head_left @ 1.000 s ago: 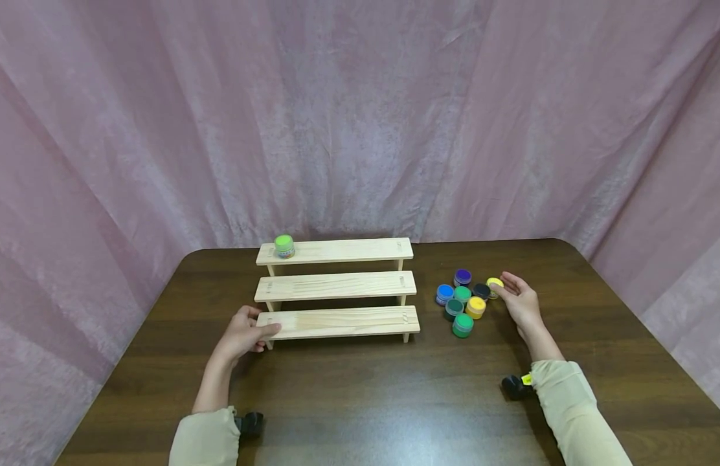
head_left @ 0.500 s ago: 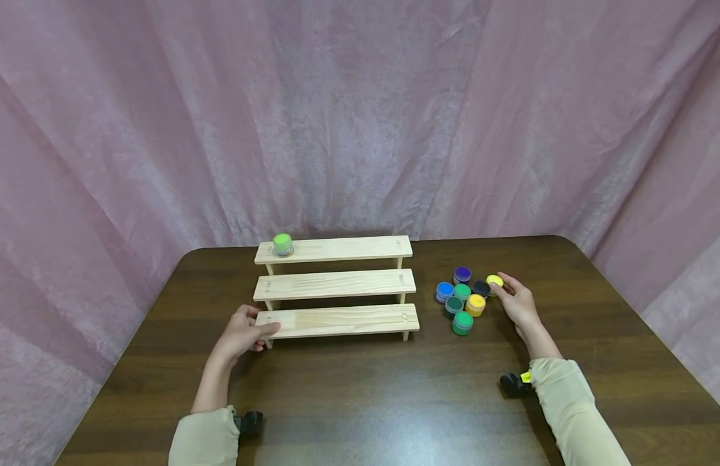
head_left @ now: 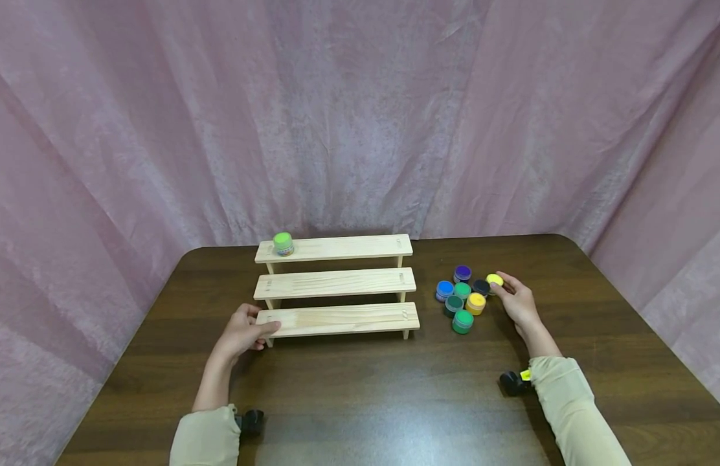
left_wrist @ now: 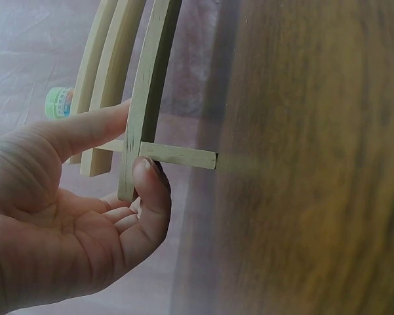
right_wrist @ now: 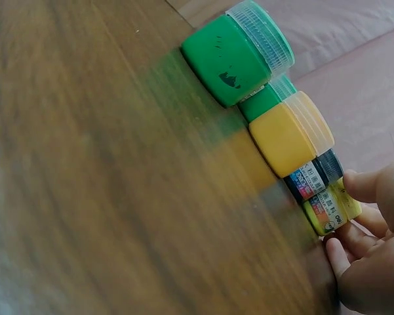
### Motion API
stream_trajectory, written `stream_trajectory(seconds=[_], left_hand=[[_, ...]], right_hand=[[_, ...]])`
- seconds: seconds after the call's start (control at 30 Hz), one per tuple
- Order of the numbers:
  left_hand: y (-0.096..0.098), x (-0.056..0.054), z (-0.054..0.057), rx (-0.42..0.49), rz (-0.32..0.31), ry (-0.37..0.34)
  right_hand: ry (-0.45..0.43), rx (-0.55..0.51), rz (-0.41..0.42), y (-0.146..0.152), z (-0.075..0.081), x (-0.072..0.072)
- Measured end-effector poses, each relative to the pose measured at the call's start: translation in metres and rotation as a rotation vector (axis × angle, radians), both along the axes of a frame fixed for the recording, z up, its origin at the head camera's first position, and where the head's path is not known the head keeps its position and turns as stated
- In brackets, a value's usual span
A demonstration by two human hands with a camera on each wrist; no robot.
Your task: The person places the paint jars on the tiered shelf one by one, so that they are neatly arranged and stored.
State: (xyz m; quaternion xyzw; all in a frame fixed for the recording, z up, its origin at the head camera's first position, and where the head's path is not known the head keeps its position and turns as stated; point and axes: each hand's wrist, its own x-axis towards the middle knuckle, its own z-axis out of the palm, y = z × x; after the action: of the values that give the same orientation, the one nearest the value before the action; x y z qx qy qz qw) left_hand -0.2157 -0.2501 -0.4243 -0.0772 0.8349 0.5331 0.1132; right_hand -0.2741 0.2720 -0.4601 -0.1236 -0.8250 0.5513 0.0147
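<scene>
My left hand (head_left: pixel 241 332) grips the left end of the lowest step of a three-tier wooden rack (head_left: pixel 342 319). In the left wrist view the thumb lies on top of the board and curled fingers come from beneath, beside a short leg (left_wrist: pixel 183 155). At the right, my right hand (head_left: pixel 517 303) pinches a lemon-yellow paint jar (head_left: pixel 495 280) between thumb and fingers. That jar (right_wrist: pixel 328 209) stands on the table against a black-lidded paint jar (head_left: pixel 480 288). A light-green paint jar (head_left: pixel 283 244) sits on the left end of the top step.
Several other paint jars cluster left of my right hand: purple (head_left: pixel 462 274), blue (head_left: pixel 444 290), dark green (head_left: pixel 454 305), orange-yellow (head_left: pixel 475 303) and green (head_left: pixel 462 321). They stand right of the rack on the brown table (head_left: pixel 360 395). A pink curtain (head_left: pixel 360 116) hangs behind.
My right fingers have closed in on the lemon-yellow jar and now pinch it. My left hand keeps its hold on the rack. The whole view has shifted slightly.
</scene>
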Motion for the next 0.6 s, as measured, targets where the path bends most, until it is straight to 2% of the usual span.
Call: stream_trajectory(seconds=[0.2, 0.6], left_hand=[[0.0003, 0.0000, 0.0009, 0.003, -0.001, 0.003], [0.0007, 0.0002, 0.0005, 0.004, 0.007, 0.000]], right_hand=[[0.005, 0.000, -0.004, 0.0001, -0.0001, -0.0009], [0.028, -0.043, -0.063, -0.0012, 0.0000, 0.0007]])
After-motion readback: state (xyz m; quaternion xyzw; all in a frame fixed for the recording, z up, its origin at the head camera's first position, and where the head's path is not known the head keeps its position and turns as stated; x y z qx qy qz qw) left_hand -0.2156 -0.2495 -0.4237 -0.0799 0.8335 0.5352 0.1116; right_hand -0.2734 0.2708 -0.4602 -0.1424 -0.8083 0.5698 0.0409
